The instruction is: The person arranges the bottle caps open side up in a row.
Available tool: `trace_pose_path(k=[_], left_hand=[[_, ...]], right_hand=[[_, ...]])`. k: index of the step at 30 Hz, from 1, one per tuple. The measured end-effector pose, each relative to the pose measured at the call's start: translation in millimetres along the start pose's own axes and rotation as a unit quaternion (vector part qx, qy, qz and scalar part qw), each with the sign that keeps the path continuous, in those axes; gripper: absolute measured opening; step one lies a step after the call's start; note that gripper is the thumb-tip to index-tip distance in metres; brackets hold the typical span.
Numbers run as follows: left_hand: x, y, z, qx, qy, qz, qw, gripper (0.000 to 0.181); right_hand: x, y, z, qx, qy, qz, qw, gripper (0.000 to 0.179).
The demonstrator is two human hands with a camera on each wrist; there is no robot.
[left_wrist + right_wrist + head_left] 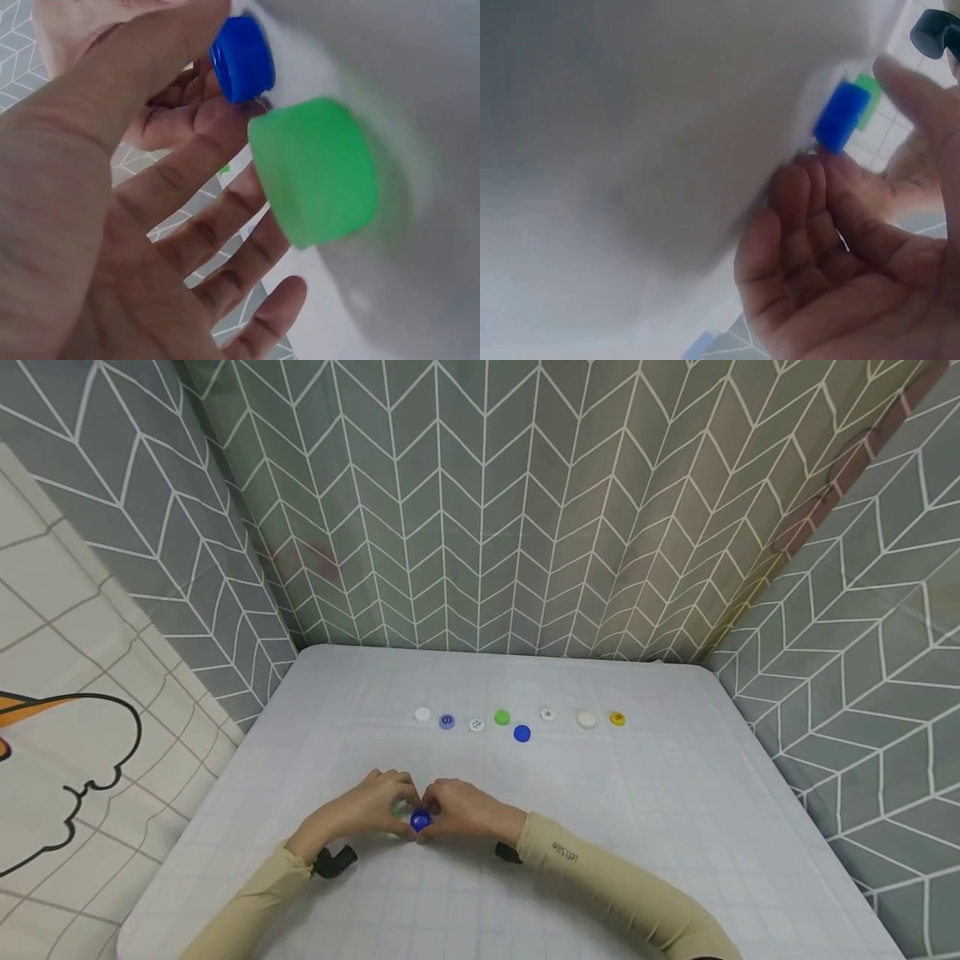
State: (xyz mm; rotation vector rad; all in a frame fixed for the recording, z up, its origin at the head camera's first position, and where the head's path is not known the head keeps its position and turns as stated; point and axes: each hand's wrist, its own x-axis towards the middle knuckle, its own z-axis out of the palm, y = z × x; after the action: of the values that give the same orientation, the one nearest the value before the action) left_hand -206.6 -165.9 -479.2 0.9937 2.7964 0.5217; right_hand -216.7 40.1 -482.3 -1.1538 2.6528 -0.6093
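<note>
A blue bottle cap [421, 820] stands on the table between my two hands, close to the front middle. The thumb and index finger of my left hand [371, 807] curve around it from the left, fingertips at its edge. From the other side, the thumb and fingers of my right hand [467, 810] meet at the same cap. Right beside it, within the curve of my left hand, is a green bottle cap [315, 176], mostly covered by the fingers in the head view. In the right wrist view the blue cap [842, 116] partly covers the green one [868, 97].
Farther back, several caps form a loose row: white [422, 714], purple-blue [447, 722], printed white [476, 725], green [502, 717], blue [522, 733], two more white ones [547, 714] and yellow [617, 718]. A pale cloth [637, 827] covers the table; patterned curtains [480, 510] stand behind and beside it.
</note>
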Motion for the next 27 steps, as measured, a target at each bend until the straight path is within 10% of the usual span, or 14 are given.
trace_pose_path(k=[11,27], left_hand=[[5.4,-3.5,-21.1,-0.050,-0.035,-0.012,0.9981,0.048],[52.7,-44.4,-58.0,-0.092,0.066,-0.085,0.9899,0.038]], right_hand=[[5.5,8.6,-17.6,0.025,0.029,-0.016,0.9992,0.046],[49.0,37.8,-54.0,0.006,0.205,0.054,0.9773,0.044]])
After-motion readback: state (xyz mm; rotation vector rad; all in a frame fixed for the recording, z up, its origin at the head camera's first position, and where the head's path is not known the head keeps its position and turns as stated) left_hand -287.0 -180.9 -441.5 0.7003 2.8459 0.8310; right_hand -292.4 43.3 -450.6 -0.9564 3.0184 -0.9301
